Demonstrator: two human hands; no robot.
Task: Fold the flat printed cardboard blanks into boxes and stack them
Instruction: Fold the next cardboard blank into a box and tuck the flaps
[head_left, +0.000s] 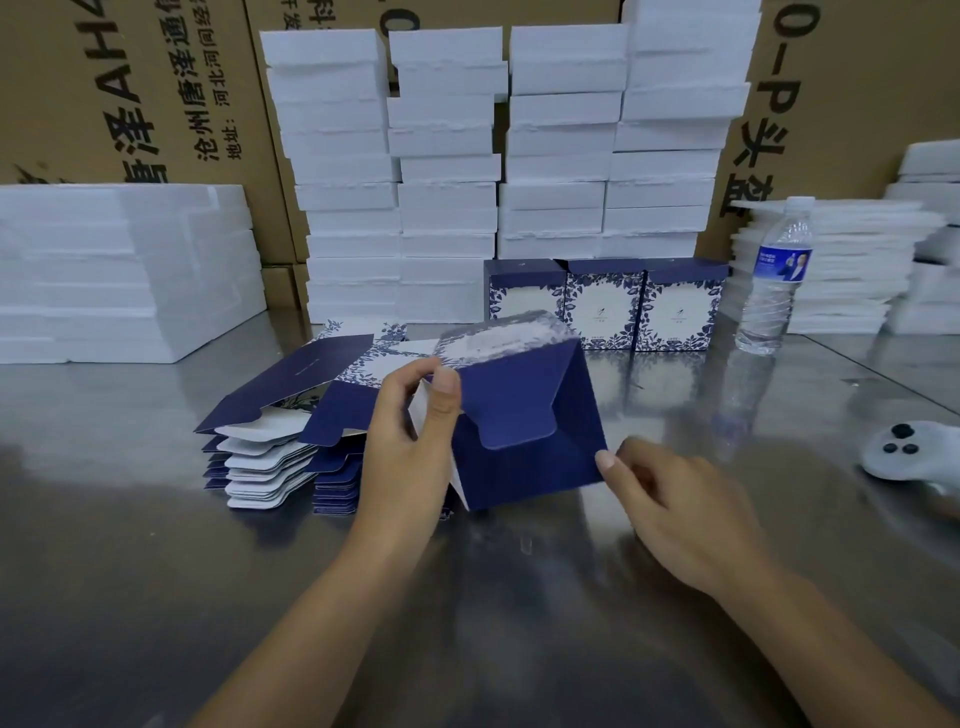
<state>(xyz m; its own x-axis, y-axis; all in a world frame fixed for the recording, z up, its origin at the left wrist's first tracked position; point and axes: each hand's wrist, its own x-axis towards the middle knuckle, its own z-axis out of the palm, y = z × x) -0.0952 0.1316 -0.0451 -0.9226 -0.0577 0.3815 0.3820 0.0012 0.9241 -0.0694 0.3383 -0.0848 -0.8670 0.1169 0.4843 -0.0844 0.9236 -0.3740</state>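
A half-folded dark blue box (524, 410) with a blue-and-white floral side stands tilted on the steel table (156, 545), its bottom flaps facing me. My left hand (410, 436) grips its left edge, thumb on the flap. My right hand (680, 509) is at the lower right corner, with only the thumb tip touching it. A pile of flat printed blanks (291, 431) lies left of the box. Three finished boxes (605, 304) stand in a row behind it.
White foam blocks are stacked high at the back (498, 156), on the left (119, 270) and on the right (841, 265). A water bottle (774, 275) stands at the right. A white controller (909, 457) lies at the right edge. Brown cartons form the backdrop.
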